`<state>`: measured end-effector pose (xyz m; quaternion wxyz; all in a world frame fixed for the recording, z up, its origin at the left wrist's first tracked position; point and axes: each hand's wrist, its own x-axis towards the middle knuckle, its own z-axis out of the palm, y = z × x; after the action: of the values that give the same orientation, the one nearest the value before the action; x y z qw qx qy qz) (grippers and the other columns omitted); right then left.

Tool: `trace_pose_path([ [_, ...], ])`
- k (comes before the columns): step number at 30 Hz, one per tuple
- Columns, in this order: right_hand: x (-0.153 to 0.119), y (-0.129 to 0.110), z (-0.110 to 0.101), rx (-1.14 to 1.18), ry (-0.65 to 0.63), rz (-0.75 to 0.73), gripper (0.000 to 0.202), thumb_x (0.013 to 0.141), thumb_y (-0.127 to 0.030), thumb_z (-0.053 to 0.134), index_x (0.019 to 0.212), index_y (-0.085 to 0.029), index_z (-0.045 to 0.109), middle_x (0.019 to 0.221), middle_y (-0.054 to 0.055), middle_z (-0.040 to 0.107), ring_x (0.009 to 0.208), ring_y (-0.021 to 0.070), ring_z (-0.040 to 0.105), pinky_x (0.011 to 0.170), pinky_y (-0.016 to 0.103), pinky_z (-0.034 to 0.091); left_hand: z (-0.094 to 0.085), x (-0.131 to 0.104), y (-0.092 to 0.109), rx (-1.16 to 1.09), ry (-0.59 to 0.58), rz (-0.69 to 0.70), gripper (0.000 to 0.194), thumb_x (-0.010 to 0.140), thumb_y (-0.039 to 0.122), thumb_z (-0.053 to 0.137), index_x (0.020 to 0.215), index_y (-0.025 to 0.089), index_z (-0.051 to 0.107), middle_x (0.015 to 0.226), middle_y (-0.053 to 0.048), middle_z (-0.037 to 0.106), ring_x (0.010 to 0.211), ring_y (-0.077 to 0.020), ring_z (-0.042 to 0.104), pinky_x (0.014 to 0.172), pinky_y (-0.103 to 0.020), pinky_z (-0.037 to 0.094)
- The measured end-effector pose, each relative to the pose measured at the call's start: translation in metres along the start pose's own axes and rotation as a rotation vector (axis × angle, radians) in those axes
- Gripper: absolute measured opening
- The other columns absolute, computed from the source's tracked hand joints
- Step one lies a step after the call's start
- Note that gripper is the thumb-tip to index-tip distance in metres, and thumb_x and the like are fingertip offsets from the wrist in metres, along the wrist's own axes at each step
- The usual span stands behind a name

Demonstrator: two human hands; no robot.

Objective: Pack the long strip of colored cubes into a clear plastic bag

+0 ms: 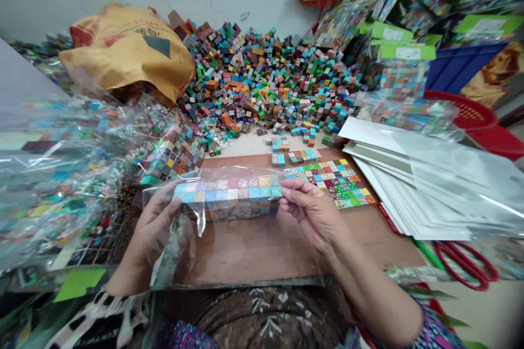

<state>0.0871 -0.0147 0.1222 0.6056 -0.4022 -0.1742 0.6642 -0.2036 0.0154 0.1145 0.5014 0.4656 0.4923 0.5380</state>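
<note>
A long block of small patterned cubes [229, 193] is held level above the brown board, with clear plastic over it. My left hand [158, 221] is closed around the block's left end and shows through the film. At the right end, my right hand [307, 204] is closed, thumb and fingers pinching the plastic against the block's corner. The clear plastic bag [254, 262] hangs from the block towards my lap. Just beyond my right hand, a flat sheet of patterned cubes [341, 182] lies on the board.
Behind is a big heap of loose cubes [266, 76], with a yellow sack [126, 49] at its left. Plastic-wrapped packs [61, 174] crowd the left side. White cards [388, 185] are stacked at right, near red-handled scissors [466, 264]. Short cube strips [303, 156] lie ahead.
</note>
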Motion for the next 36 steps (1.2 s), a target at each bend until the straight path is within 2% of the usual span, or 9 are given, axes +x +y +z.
trace_pose_path([
  [7, 0.001, 0.004, 0.002, 0.105, 0.030, 0.022, 0.033, 0.047, -0.016, 0.088, 0.074, -0.013, 0.070, 0.065, -0.001, 0.064, 0.052, 0.0071, 0.058, 0.051, 0.016, 0.052, 0.004, -0.001, 0.003, 0.018, 0.016, 0.008, 0.046, 0.075, 0.036, 0.072, 0.119, 0.028, 0.062, 0.130, -0.002, 0.061, 0.129, -0.0246, 0.047, 0.112, -0.034, 0.031],
  [14, 0.000, 0.012, 0.001, 0.111, -0.040, -0.090, 0.028, 0.056, -0.016, 0.084, 0.081, -0.016, 0.070, 0.068, -0.003, 0.060, 0.054, 0.0050, 0.053, 0.050, 0.014, 0.047, 0.003, -0.001, 0.003, 0.071, 0.010, 0.027, 0.047, 0.076, 0.039, 0.072, 0.121, 0.027, 0.062, 0.129, -0.002, 0.062, 0.127, -0.0239, 0.049, 0.110, -0.032, 0.034],
  [17, -0.001, 0.010, 0.001, 0.073, -0.063, -0.092, 0.031, 0.057, -0.017, 0.084, 0.084, -0.017, 0.067, 0.069, -0.004, 0.058, 0.052, 0.0048, 0.051, 0.048, 0.015, 0.044, 0.000, -0.001, 0.001, 0.100, 0.022, 0.032, 0.048, 0.076, 0.039, 0.072, 0.121, 0.026, 0.061, 0.130, -0.002, 0.061, 0.128, -0.0241, 0.047, 0.110, -0.032, 0.033],
  [23, -0.004, 0.001, 0.003, -0.067, -0.046, -0.077, 0.035, 0.059, -0.024, 0.082, 0.084, -0.019, 0.059, 0.067, -0.004, 0.060, 0.052, 0.0091, 0.057, 0.053, 0.022, 0.048, -0.009, 0.001, -0.006, 0.161, -0.007, 0.052, 0.049, 0.079, 0.039, 0.069, 0.125, 0.027, 0.058, 0.135, -0.003, 0.057, 0.131, -0.0254, 0.045, 0.111, -0.032, 0.032],
  [29, -0.004, 0.003, 0.004, -0.099, -0.065, -0.162, 0.035, 0.063, -0.025, 0.080, 0.084, -0.022, 0.052, 0.069, -0.006, 0.058, 0.053, 0.0099, 0.058, 0.056, 0.024, 0.049, -0.010, 0.000, -0.006, 0.159, -0.026, 0.029, 0.051, 0.080, 0.042, 0.067, 0.127, 0.029, 0.056, 0.139, -0.003, 0.053, 0.134, -0.0269, 0.040, 0.114, -0.034, 0.027],
  [32, -0.003, 0.006, 0.003, -0.112, -0.063, -0.179, 0.034, 0.064, -0.025, 0.079, 0.082, -0.022, 0.050, 0.070, -0.007, 0.055, 0.055, 0.0101, 0.059, 0.057, 0.025, 0.050, -0.006, -0.002, -0.004, 0.158, 0.006, 0.016, 0.050, 0.078, 0.044, 0.068, 0.125, 0.028, 0.058, 0.137, -0.003, 0.055, 0.132, -0.0282, 0.043, 0.112, -0.035, 0.030],
  [36, -0.004, 0.007, 0.002, -0.114, -0.067, -0.182, 0.034, 0.066, -0.026, 0.079, 0.083, -0.022, 0.050, 0.070, -0.007, 0.054, 0.056, 0.0096, 0.058, 0.060, 0.026, 0.052, -0.003, -0.003, -0.003, 0.140, 0.013, 0.011, 0.047, 0.079, 0.042, 0.068, 0.123, 0.029, 0.060, 0.131, 0.000, 0.060, 0.123, -0.0231, 0.050, 0.103, -0.026, 0.038],
])
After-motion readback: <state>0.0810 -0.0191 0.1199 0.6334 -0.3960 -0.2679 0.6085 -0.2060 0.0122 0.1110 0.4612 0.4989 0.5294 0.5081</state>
